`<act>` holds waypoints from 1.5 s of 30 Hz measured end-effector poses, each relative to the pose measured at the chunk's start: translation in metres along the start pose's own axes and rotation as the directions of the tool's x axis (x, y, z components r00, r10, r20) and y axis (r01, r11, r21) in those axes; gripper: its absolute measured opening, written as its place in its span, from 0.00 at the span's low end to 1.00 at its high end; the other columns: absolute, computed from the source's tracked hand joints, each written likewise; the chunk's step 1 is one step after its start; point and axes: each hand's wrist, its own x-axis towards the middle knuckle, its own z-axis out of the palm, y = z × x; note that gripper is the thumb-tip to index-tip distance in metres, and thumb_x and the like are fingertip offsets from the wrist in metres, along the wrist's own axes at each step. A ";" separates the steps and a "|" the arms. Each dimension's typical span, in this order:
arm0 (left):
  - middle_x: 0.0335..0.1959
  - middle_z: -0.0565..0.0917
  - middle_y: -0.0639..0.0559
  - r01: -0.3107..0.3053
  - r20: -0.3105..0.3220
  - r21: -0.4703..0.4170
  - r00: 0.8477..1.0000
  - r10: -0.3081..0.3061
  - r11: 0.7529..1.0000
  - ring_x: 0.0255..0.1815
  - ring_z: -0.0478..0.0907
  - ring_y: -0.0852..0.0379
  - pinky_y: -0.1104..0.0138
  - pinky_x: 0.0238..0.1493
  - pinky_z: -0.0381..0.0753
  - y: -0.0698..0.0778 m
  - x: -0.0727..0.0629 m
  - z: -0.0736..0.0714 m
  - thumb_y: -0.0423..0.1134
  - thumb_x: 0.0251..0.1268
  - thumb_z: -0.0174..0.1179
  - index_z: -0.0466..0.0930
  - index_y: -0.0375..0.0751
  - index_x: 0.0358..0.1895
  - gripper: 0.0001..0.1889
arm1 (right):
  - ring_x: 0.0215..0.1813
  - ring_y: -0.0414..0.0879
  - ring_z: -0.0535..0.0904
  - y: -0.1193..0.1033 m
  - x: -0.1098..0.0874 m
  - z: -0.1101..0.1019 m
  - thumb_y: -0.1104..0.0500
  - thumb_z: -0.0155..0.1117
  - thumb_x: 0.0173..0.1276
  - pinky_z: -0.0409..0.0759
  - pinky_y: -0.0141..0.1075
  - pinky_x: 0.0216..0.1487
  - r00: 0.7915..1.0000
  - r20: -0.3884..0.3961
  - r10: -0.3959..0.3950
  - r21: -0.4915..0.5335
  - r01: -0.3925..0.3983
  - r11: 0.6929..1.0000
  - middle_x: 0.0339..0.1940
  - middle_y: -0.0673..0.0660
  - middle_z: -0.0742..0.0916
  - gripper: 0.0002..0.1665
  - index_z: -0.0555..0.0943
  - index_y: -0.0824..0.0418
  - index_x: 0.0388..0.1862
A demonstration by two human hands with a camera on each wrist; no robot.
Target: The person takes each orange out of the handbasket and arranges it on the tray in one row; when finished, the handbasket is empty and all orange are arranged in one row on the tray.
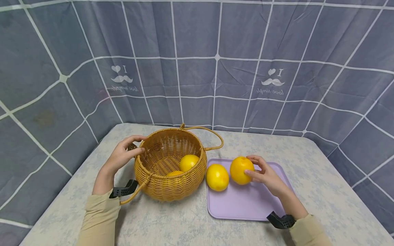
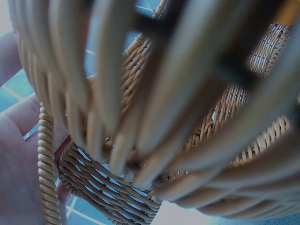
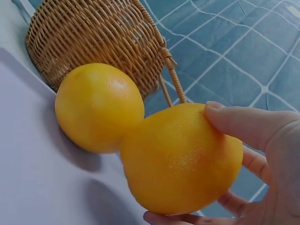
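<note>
A woven wicker basket (image 1: 160, 186) stands on the table with two yellow-orange fruits (image 1: 188, 162) inside. My left hand (image 1: 124, 155) grips its left rim, thumb over the edge; in the left wrist view the basket weave (image 2: 140, 122) fills the frame beside my palm (image 2: 16, 168). To the right lies a lilac tray (image 1: 243, 205) bearing two more fruits. My right hand (image 1: 261, 172) curls round the right fruit (image 1: 241, 169), thumb and fingers on it (image 3: 180, 159). The other fruit (image 1: 217, 177) sits beside it (image 3: 98, 107), next to the basket (image 3: 93, 40).
The table (image 1: 307, 153) has a pale patterned cloth and is enclosed at the back and sides by a grey-blue checked curtain (image 1: 197, 61). The basket's handles lie folded down, one at the back (image 1: 212, 135), one at the front left.
</note>
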 end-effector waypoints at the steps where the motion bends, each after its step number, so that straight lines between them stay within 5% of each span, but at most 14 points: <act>1: 0.55 0.68 0.45 0.002 0.002 -0.001 1.000 -0.002 1.000 0.31 0.69 0.54 0.63 0.32 0.71 0.000 0.000 0.000 0.36 0.64 0.58 0.73 0.41 0.60 0.21 | 0.57 0.63 0.71 0.001 0.001 0.000 0.58 0.61 0.66 0.77 0.44 0.48 1.000 0.004 0.011 -0.001 -0.011 1.000 0.67 0.69 0.62 0.33 0.60 0.62 0.66; 7: 0.54 0.67 0.44 0.014 0.005 0.002 1.000 -0.014 1.000 0.31 0.69 0.55 0.63 0.32 0.71 0.002 0.000 -0.001 0.35 0.64 0.57 0.72 0.39 0.60 0.20 | 0.58 0.62 0.70 0.010 0.004 -0.002 0.56 0.61 0.66 0.77 0.44 0.47 0.998 0.047 0.048 -0.008 -0.048 0.999 0.67 0.69 0.62 0.33 0.61 0.59 0.66; 14: 0.52 0.68 0.39 -0.006 0.004 -0.001 1.000 0.006 1.000 0.29 0.68 0.53 0.65 0.31 0.69 0.033 -0.007 0.000 0.32 0.64 0.55 0.72 0.31 0.58 0.19 | 0.57 0.61 0.70 0.015 0.004 -0.002 0.56 0.61 0.66 0.79 0.42 0.43 0.994 0.089 0.058 -0.036 -0.055 0.998 0.66 0.71 0.62 0.32 0.62 0.60 0.66; 22: 0.51 0.68 0.39 -0.009 0.007 -0.004 1.000 0.009 1.000 0.29 0.68 0.56 0.65 0.31 0.70 0.042 -0.009 0.000 0.31 0.63 0.56 0.72 0.30 0.58 0.19 | 0.52 0.57 0.74 0.016 0.002 -0.004 0.55 0.62 0.66 0.80 0.42 0.41 0.988 0.134 0.081 -0.060 -0.074 0.995 0.64 0.71 0.64 0.31 0.64 0.60 0.65; 31: 0.51 0.67 0.39 -0.001 0.012 -0.002 1.000 0.001 1.000 0.30 0.69 0.56 0.65 0.31 0.70 0.041 -0.009 -0.001 0.32 0.64 0.56 0.72 0.30 0.58 0.19 | 0.47 0.54 0.75 0.014 0.001 -0.009 0.54 0.58 0.69 0.80 0.43 0.40 0.971 0.217 0.096 -0.089 -0.078 0.993 0.63 0.71 0.63 0.30 0.62 0.61 0.66; 38: 0.52 0.67 0.40 0.008 0.009 0.002 1.000 -0.008 1.000 0.30 0.69 0.56 0.64 0.32 0.70 0.041 -0.009 0.000 0.33 0.64 0.56 0.72 0.31 0.58 0.20 | 0.52 0.56 0.74 0.012 0.000 -0.010 0.53 0.55 0.71 0.80 0.40 0.43 0.975 0.205 0.084 -0.129 -0.058 0.990 0.62 0.71 0.65 0.31 0.62 0.62 0.68; 45: 0.52 0.67 0.41 0.010 0.002 0.010 1.000 -0.010 1.000 0.30 0.68 0.54 0.65 0.32 0.70 0.028 -0.005 0.000 0.33 0.64 0.56 0.72 0.33 0.59 0.20 | 0.54 0.58 0.73 0.018 0.002 -0.010 0.55 0.64 0.64 0.79 0.41 0.43 0.970 0.232 0.067 -0.144 -0.034 0.989 0.64 0.70 0.63 0.43 0.55 0.62 0.73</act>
